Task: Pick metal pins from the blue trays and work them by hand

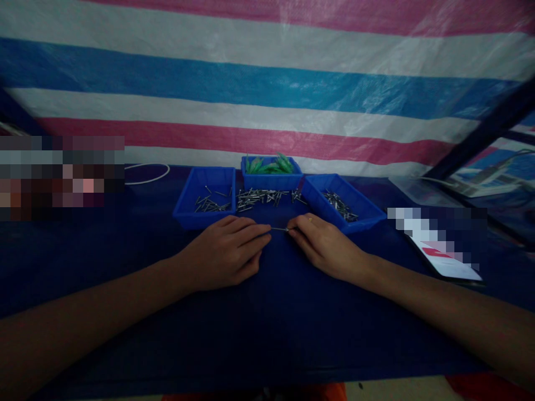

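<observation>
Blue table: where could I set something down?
Bare patches: the table between left forearm and right forearm; also between left forearm and left bin. Crowded: beyond left hand and right hand, where loose metal pins lie amid three bins.

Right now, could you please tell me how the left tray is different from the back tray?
The left tray holds loose metal pins; the back tray holds green pieces. The left tray looks larger and is closer to the left hand; the back tray looks smaller and stands near the striped sheet. Both are blue and open on top.
</observation>
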A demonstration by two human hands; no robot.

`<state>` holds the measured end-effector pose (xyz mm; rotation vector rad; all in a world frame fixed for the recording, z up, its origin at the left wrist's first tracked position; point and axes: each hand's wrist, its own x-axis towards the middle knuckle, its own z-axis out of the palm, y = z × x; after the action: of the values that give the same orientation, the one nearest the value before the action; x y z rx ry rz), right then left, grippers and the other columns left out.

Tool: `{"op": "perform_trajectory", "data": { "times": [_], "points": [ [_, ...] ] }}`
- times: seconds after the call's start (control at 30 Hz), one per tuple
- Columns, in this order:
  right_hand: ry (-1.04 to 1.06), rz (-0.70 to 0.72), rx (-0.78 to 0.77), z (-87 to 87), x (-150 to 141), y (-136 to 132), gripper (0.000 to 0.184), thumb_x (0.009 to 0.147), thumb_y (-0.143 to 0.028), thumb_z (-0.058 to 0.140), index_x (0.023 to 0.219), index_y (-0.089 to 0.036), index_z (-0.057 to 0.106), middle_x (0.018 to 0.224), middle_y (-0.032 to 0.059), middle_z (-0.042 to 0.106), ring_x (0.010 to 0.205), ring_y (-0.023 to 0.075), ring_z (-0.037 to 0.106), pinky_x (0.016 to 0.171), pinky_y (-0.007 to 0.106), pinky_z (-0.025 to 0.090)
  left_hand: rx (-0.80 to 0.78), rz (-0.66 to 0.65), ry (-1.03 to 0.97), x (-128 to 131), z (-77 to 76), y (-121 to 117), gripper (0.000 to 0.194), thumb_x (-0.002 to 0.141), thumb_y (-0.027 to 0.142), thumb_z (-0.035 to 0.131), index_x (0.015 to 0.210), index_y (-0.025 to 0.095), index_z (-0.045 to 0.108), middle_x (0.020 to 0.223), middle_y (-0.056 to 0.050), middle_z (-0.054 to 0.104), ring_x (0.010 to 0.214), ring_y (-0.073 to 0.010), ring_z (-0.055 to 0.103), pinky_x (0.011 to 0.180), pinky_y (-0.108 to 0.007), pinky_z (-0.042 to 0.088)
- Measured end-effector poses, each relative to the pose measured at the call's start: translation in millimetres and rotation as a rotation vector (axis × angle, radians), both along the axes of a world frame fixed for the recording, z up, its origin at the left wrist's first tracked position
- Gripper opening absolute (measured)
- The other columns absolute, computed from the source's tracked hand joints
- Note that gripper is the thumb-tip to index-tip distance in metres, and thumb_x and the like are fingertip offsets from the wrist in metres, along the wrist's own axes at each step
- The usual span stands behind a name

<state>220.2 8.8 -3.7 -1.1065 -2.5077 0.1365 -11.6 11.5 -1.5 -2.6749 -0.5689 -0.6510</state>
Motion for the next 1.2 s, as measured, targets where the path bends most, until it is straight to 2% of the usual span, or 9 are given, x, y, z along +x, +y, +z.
{"op": "perform_trajectory", "data": {
  "times": [0.2, 0.37, 0.57, 0.7, 1.03, 1.2],
  "points": [
    [0.009, 0.012, 0.008, -0.3, 1.6, -0.6, 0.013, 0.094, -0.020, 0.036, 0.093, -0.016, 0.049, 0.079, 0.0048, 0.055, 0.074, 0.0163, 0.052, 0.070, 0.030, 0.044, 0.014, -0.034, -0.026, -0.5, 0.6, -0.2, 0.024, 0.085, 0.017, 0.049, 0.107, 0.013, 0.060, 0.110, -0.006, 0.064, 0.096, -0.0189, 0.058, 0.083, -0.033, 0.048],
    [0.002, 0.021, 0.028, 0.0, 1.5, 0.0, 0.013, 0.094, -0.022, 0.037, 0.092, -0.017, 0.049, 0.080, 0.0052, 0.056, 0.075, 0.0169, 0.053, 0.070, 0.031, 0.045, -0.008, -0.008, -0.053, 0.4, 2.4, 0.1, 0.024, 0.084, 0.017, 0.050, 0.106, 0.013, 0.059, 0.105, -0.007, 0.065, 0.091, -0.0184, 0.059, 0.080, -0.032, 0.049],
    [0.024, 0.118, 0.040, 2.5, 0.4, -3.6, 0.010, 0.092, -0.022, 0.042, 0.090, -0.017, 0.050, 0.080, 0.0050, 0.059, 0.074, 0.0161, 0.054, 0.068, 0.029, 0.045, -0.005, 0.023, -0.076, 2.5, 3.4, 0.8, 0.016, 0.086, 0.021, 0.049, 0.093, 0.013, 0.061, 0.082, -0.004, 0.066, 0.075, -0.0148, 0.060, 0.068, -0.027, 0.048],
    [0.049, 0.171, 0.069, 2.2, 0.2, -4.4, 0.009, 0.092, -0.022, 0.043, 0.090, -0.017, 0.050, 0.080, 0.0046, 0.059, 0.073, 0.0151, 0.055, 0.066, 0.028, 0.046, -0.044, -0.002, -0.025, 3.1, 2.1, 1.1, 0.021, 0.089, 0.024, 0.045, 0.081, 0.015, 0.063, 0.072, -0.003, 0.064, 0.069, -0.0137, 0.059, 0.065, -0.026, 0.047],
    [0.054, 0.219, 0.089, 1.6, 1.7, -4.6, 0.008, 0.091, -0.022, 0.044, 0.089, -0.018, 0.051, 0.076, 0.0038, 0.059, 0.070, 0.0143, 0.055, 0.065, 0.027, 0.046, -0.121, -0.010, 0.008, 2.5, -1.0, 1.9, 0.023, 0.091, 0.023, 0.042, 0.083, 0.016, 0.063, 0.071, -0.002, 0.062, 0.068, -0.0131, 0.057, 0.065, -0.025, 0.045],
    [0.050, 0.184, 0.068, 1.5, 0.5, -4.6, 0.013, 0.092, -0.026, 0.043, 0.092, -0.017, 0.052, 0.079, 0.0051, 0.059, 0.074, 0.0155, 0.055, 0.067, 0.028, 0.046, -0.192, -0.002, -0.032, 2.1, -1.0, 2.2, 0.021, 0.089, 0.021, 0.042, 0.084, 0.015, 0.062, 0.075, -0.002, 0.062, 0.069, -0.0122, 0.056, 0.067, -0.025, 0.045]
  ]
}}
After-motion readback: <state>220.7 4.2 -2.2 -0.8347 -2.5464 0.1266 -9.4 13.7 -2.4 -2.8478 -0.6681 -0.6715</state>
